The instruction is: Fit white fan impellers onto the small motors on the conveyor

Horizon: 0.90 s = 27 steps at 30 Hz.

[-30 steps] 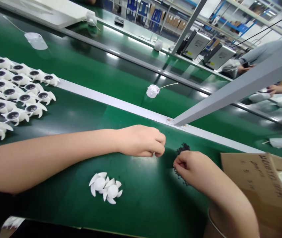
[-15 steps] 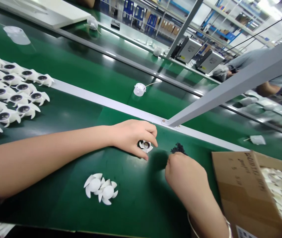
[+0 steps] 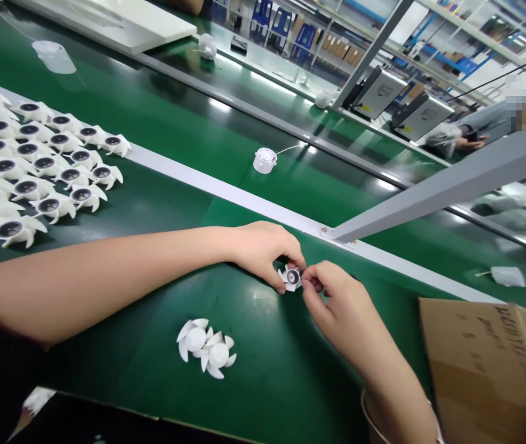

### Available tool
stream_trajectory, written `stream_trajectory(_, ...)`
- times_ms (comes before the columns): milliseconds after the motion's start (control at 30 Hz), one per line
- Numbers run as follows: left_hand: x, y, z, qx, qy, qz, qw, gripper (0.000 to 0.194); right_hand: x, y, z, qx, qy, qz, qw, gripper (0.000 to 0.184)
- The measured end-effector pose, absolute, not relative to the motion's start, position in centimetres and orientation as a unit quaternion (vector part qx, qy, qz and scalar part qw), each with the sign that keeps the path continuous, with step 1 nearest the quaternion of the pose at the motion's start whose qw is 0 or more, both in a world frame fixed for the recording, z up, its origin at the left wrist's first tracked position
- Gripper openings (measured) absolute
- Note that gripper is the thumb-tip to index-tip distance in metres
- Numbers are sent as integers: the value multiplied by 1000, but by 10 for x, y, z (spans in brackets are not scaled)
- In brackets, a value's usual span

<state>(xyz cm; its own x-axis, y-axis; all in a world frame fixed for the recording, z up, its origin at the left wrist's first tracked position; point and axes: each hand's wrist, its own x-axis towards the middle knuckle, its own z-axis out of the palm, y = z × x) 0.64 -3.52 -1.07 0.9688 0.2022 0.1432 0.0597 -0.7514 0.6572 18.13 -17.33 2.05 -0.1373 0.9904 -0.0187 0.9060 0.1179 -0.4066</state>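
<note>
As fingers of left hand and right hand pinch it, white fan impeller, dark hub, curved blades

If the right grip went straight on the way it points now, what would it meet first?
The right grip would meet the small white plastic fan-bladed piece with a dark round centre held by the left grip; depth hides whether they already touch.

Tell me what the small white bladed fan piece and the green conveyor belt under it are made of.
The small white bladed fan piece looks like moulded plastic: matte, evenly curved blades. The green conveyor belt looks like PVC or rubber, unclear which: smooth, softly glossy surface.
</note>
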Motion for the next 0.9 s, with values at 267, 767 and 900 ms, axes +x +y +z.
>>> stream_trajectory(267,7,-36,-10,932,77,100,339,30,166,-173,8,-615,-785,7,74,13)
stream_trajectory(767,8,-35,-13,929,76,111,344,38,129,-192,12,-561,-800,-212,-31,16)
stream_trajectory(900,8,-34,-15,927,91,113,345,41,146,-191,20,-607,-788,-93,49,20)
